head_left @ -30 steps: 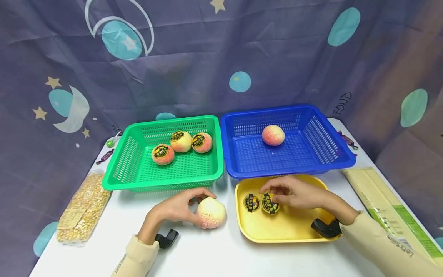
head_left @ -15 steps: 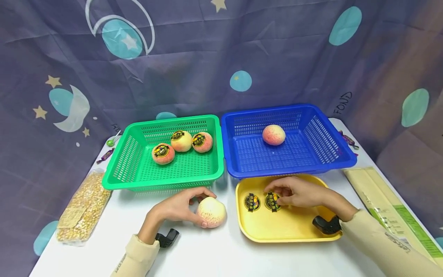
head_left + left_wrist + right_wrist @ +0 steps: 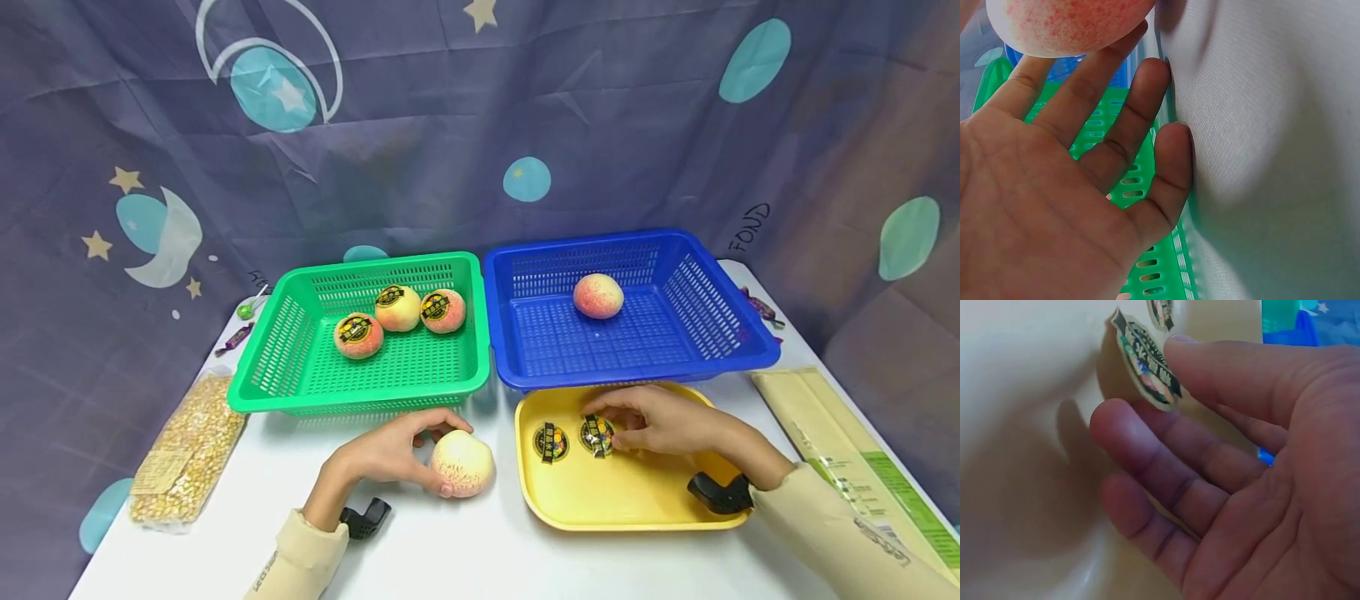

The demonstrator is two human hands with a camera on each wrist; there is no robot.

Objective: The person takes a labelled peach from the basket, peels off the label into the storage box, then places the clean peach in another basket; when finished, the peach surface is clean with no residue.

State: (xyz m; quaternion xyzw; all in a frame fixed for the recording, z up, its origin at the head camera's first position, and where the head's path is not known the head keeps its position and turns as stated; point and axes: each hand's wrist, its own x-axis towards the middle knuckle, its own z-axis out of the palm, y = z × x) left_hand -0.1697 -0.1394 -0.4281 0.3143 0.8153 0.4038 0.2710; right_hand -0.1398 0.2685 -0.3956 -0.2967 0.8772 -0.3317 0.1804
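On the white table, my left hand [image 3: 393,452] holds a pale, pink-speckled peach [image 3: 463,464] with thumb and fingers about its side. The left wrist view has the peach [image 3: 1072,25] at the top, its ring and little fingers off it. Over the yellow tray [image 3: 600,518], my right hand [image 3: 663,419] pinches the edge of a round black-and-gold fruit sticker [image 3: 596,436]. The right wrist view shows this sticker [image 3: 1145,365] tilted beside the thumb tip. A second sticker [image 3: 551,443] lies flat at the tray's left.
Three stickered peaches [image 3: 397,308] sit in a green basket [image 3: 356,400] behind. One plain peach [image 3: 598,297] lies in the blue basket [image 3: 637,372] beside it. A bag of corn kernels [image 3: 183,450] is at left, a flat beige package [image 3: 855,467] at right. Wrapped candies [image 3: 235,339] lie by the baskets.
The pinched sticker has shifted slightly right with my right hand, away from the other sticker, and its face has tilted. My left hand and its peach have stayed in place.
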